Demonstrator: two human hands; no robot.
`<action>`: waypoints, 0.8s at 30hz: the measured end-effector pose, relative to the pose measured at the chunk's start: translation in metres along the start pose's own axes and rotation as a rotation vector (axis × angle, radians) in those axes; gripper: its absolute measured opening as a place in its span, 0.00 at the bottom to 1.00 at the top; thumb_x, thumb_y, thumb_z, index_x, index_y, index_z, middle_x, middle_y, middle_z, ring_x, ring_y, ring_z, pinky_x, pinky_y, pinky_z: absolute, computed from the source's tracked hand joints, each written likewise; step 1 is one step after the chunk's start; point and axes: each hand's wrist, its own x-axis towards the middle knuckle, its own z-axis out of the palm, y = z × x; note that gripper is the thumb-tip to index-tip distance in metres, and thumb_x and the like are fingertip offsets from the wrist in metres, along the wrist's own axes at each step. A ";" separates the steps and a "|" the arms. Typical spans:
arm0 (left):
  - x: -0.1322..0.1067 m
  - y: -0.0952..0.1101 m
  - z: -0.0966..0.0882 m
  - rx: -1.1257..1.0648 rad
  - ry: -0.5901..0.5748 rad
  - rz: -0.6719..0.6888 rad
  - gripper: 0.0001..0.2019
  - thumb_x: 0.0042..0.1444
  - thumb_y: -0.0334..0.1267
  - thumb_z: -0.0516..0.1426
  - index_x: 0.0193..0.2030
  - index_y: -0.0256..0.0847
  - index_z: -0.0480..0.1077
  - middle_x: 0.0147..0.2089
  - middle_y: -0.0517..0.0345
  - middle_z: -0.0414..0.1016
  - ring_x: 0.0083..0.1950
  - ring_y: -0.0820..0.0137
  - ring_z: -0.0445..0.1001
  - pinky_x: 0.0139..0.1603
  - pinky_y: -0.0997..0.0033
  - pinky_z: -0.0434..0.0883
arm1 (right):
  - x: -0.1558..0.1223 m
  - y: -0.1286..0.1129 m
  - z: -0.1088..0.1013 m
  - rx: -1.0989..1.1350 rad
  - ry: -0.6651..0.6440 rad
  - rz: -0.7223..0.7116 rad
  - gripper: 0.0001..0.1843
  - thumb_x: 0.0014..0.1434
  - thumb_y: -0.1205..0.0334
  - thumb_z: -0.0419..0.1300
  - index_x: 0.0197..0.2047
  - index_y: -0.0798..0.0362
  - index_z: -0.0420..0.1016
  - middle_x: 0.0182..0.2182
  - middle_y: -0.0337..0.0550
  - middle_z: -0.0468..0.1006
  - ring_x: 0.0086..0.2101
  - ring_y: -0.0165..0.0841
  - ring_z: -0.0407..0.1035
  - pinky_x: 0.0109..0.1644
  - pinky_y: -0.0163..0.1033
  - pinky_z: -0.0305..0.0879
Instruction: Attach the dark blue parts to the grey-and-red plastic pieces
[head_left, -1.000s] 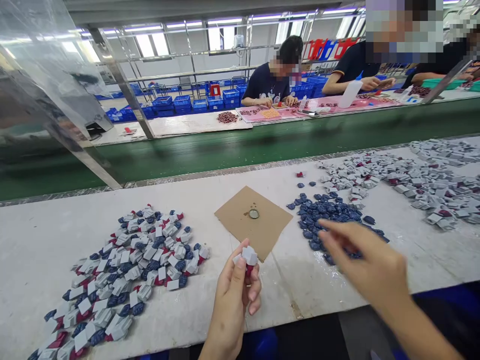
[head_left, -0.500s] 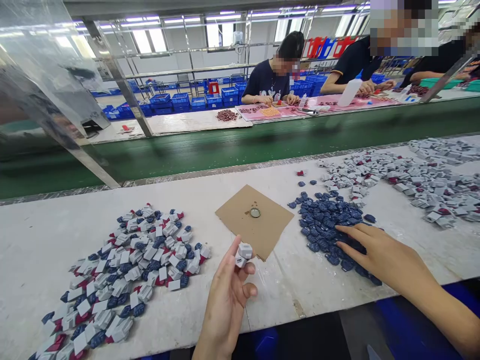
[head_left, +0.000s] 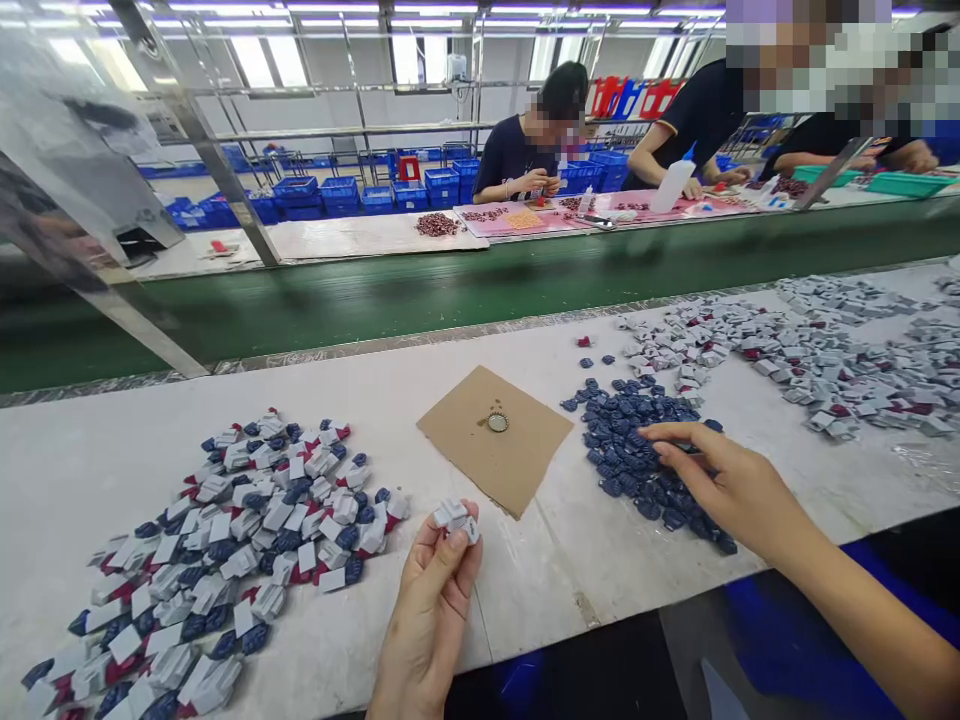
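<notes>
My left hand (head_left: pixel 431 610) is raised over the table's near edge, its fingers pinched on a small white-grey plastic part (head_left: pixel 454 518). My right hand (head_left: pixel 724 485) lies on the pile of small dark blue pieces (head_left: pixel 637 450), fingers stretched flat across them. Left of my left hand spreads a big heap of assembled white, blue and red parts (head_left: pixel 232 540). A brown cardboard square (head_left: pixel 495 445) with a small round metal cap (head_left: pixel 498 422) on it lies between the two hands.
Several white-grey parts (head_left: pixel 810 365) are strewn over the table's far right. A green conveyor belt (head_left: pixel 450 290) runs behind the white table (head_left: pixel 90 460). Other people sit at the far bench (head_left: pixel 360 240) with pink mats and a white bottle (head_left: pixel 670 186). Blue crates are stacked behind.
My right hand came down from mid-air onto the blue pile and now rests flat on it. My left hand shifted left and lower, turning the white part in its fingers.
</notes>
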 end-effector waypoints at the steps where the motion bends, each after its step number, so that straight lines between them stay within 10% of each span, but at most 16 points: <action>1: 0.001 -0.001 -0.001 -0.002 -0.011 0.003 0.08 0.49 0.21 0.59 0.34 0.36 0.71 0.39 0.54 0.78 0.40 0.73 0.77 0.38 0.78 0.76 | 0.002 -0.010 0.004 0.085 -0.045 0.021 0.15 0.62 0.53 0.46 0.42 0.52 0.67 0.35 0.47 0.77 0.30 0.34 0.73 0.29 0.37 0.69; 7: 0.000 -0.010 -0.006 0.100 0.009 0.196 0.20 0.32 0.37 0.70 0.35 0.37 0.74 0.28 0.58 0.78 0.24 0.77 0.73 0.17 0.86 0.66 | 0.023 -0.063 0.045 0.096 -0.273 -0.286 0.12 0.62 0.59 0.47 0.39 0.52 0.71 0.28 0.44 0.74 0.30 0.33 0.70 0.31 0.37 0.67; 15: 0.007 0.000 -0.016 0.042 0.003 0.099 0.11 0.38 0.35 0.68 0.32 0.38 0.77 0.38 0.55 0.79 0.44 0.69 0.76 0.35 0.83 0.72 | 0.069 -0.072 0.062 -0.019 -0.303 -0.397 0.23 0.64 0.63 0.41 0.61 0.52 0.57 0.41 0.50 0.72 0.40 0.37 0.70 0.41 0.42 0.67; 24: 0.010 -0.001 -0.016 0.070 0.032 0.150 0.13 0.37 0.38 0.68 0.32 0.38 0.77 0.33 0.54 0.80 0.38 0.69 0.78 0.31 0.84 0.72 | 0.101 -0.078 0.077 -0.325 -0.402 -0.443 0.13 0.62 0.64 0.46 0.43 0.54 0.71 0.39 0.49 0.76 0.35 0.39 0.72 0.33 0.39 0.65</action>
